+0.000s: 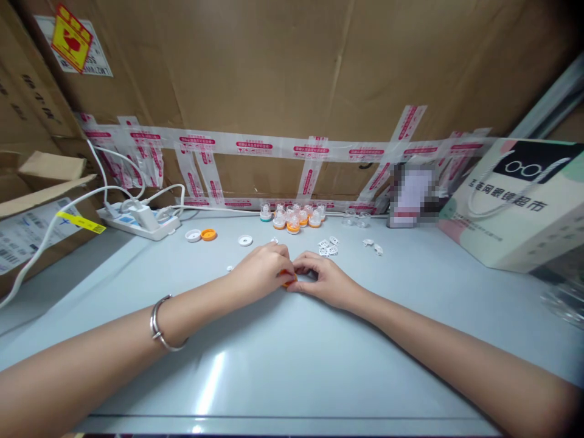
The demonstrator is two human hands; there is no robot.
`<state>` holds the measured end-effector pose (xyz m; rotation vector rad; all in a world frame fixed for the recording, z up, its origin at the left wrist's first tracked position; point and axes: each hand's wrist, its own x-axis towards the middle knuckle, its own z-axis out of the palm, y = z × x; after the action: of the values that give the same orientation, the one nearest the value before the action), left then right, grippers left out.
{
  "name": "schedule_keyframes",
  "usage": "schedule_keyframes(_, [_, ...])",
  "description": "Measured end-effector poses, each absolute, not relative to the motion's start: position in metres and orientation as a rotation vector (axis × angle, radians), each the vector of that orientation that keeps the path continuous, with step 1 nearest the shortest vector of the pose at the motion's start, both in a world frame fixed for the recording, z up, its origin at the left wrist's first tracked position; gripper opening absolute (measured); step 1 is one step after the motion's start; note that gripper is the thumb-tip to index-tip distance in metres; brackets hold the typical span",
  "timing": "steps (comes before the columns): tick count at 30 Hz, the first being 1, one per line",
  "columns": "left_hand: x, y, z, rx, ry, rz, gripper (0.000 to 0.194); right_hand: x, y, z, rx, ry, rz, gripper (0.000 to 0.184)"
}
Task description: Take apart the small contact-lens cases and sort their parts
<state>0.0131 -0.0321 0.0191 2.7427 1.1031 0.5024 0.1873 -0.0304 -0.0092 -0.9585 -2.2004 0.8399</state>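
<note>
Clock centred on the orange piece (286, 280), 12 pointing away from the wearer.

Orange piece: low over the worktop (274, 377), between the two hands, mostly covered by fingers; only a small orange part shows. Whether it touches the surface cannot be told.

Left hand (267, 267): comes in from 8 o'clock, back of hand uppermost. Its grip is closed on the orange piece, which sits beneath the bent fingertips. Silver bangle (157, 325) at the wrist.

Right hand (326, 280): comes in from 4 o'clock, fingers curled, gap between thumb and index finger. Thumb tip at the piece's 3 o'clock edge; fingertips meet the left fingers. Cannot tell whether this grip also pinches the piece.

Surroundings: clear-topped pieces (292, 222), mostly orange-based, one teal, clustered at 12. White lattice parts (323, 251) near 2. Clear domes (362, 220) farther off, between 1 and 2. White ring (245, 241) at 10; orange cap (208, 235) and white cap (193, 236) farther along that line, side by side.
</note>
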Motion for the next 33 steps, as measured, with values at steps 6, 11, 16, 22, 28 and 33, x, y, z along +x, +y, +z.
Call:
schedule_keyframes(6, [0.014,-0.029,0.020,2.858,1.040,0.394,0.010,0.186,-0.029,-0.012,-0.965,-2.212,0.818,0.018])
schedule_keyframes(11, [0.013,-0.033,0.019,2.958,1.061,0.368,0.011,0.186,-0.029,-0.012,-0.955,-2.237,0.766,0.012])
schedule_keyframes(16, [0.012,-0.031,0.011,2.880,1.049,0.516,0.012,0.187,-0.029,-0.011,-0.960,-2.240,0.765,0.016])
schedule_keyframes(22, [0.009,-0.027,0.014,2.690,1.026,0.818,0.009,0.188,-0.030,-0.011,-0.978,-2.230,0.793,0.022])
schedule_keyframes(28, [-0.052,-0.025,0.034,3.044,1.042,0.830,0.011,0.188,-0.031,-0.010,-1.004,-2.199,0.850,0.029])
schedule_keyframes(33, [-0.112,-0.036,0.022,3.313,1.077,0.729,0.009,0.188,-0.032,-0.009,-1.008,-2.203,0.854,0.030])
